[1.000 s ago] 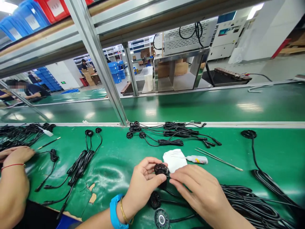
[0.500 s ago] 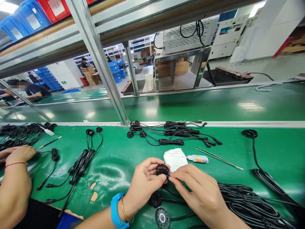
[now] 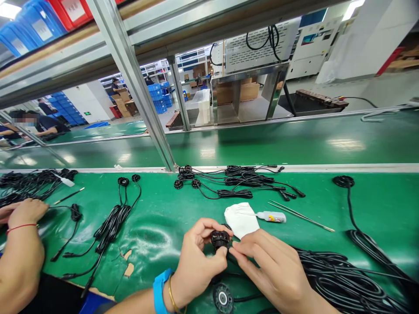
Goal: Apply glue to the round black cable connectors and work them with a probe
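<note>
Between the thumb and fingers of my left hand (image 3: 199, 261) is a small round black part (image 3: 220, 239), held above the green mat. My right hand (image 3: 275, 261) is pinched at the right side of that part; what its fingertips hold is too small to make out. Just below lies a grey-black disc with a white ring (image 3: 223, 298), its cable running right under my right hand. Behind my hands are a white cloth (image 3: 241, 220) and a small clear bottle (image 3: 271, 216) whose thin tip rests on the cloth.
Tweezers (image 3: 301, 216) lie right of the bottle. Coiled black cables (image 3: 347, 279) cover the lower right. More cables (image 3: 242, 179) lie along the back edge, and others (image 3: 113, 222) to the left. Another person's hands (image 3: 29, 213) are at the far left. A metal post (image 3: 137, 87) stands ahead.
The black part has turned in my left hand and now shows its ribbed side. It sits slightly further left and lower. My right fingertips have shifted slightly down beside it.
</note>
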Demonstrator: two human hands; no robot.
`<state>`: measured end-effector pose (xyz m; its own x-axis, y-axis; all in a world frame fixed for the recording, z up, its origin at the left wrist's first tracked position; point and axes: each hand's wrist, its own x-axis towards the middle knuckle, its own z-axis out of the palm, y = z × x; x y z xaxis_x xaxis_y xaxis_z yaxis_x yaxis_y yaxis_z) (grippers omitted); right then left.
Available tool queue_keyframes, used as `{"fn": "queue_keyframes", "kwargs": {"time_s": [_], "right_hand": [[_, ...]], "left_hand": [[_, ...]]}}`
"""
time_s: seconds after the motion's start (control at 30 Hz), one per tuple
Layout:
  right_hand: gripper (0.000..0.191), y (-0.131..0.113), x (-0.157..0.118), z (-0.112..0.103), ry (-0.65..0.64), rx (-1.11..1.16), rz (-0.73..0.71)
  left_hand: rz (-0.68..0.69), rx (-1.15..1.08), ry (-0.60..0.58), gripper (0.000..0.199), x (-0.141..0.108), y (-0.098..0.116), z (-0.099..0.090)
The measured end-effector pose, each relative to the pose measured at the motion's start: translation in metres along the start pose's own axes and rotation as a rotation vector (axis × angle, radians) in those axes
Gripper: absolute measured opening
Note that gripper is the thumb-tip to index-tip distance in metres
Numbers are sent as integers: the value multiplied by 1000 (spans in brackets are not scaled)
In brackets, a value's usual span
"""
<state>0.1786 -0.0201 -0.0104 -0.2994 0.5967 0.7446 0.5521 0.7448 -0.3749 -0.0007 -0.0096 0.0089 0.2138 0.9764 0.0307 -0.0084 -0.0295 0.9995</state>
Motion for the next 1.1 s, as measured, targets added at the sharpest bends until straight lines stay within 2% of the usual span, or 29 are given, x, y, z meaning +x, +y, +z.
{"fn": "queue_keyframes", "kwargs": {"time_s": [0.13, 0.3, 0.47, 0.6, 0.67, 0.7, 0.77, 0.83, 0.93, 0.97, 1.03, 1.1], "right_hand": [[11, -2, 4, -1, 33, -3, -5], [11, -1, 13, -1, 99, 107, 84], [10, -7, 12, 3, 86, 226, 186], [11, -2, 13, -2, -8, 274, 237], [15, 15, 12, -15, -46, 168, 265], [17, 27, 10, -25, -62, 46, 309], [17, 57, 4, -46, -104, -344, 487], [19, 87, -5, -65, -313, -729, 689], [8, 118, -16, -81, -424, -794, 760], [12, 123, -19, -83, -440, -779, 763], [22, 126, -21, -85, -469, -764, 767], [23, 122, -18, -85, -477, -765, 766]], "left_hand": [[87, 145, 86, 31, -7, -3, 1], [80, 149, 24, 29, -4, -5, -3], [9, -3, -33, 30, 2, -9, -8], [-68, -146, -85, 39, 5, -14, -9], [-92, -144, -85, 42, 6, -14, -9], [-101, -132, -77, 43, 7, -14, -8], [-120, -98, -63, 41, 10, -13, -7], [-136, -55, -58, 37, 13, -12, -6], [-160, 42, -62, 33, 14, -10, -6], [-162, 73, -59, 33, 14, -10, -6], [-159, 116, -50, 33, 13, -9, -5], [-156, 131, -39, 33, 12, -7, -4]]}}
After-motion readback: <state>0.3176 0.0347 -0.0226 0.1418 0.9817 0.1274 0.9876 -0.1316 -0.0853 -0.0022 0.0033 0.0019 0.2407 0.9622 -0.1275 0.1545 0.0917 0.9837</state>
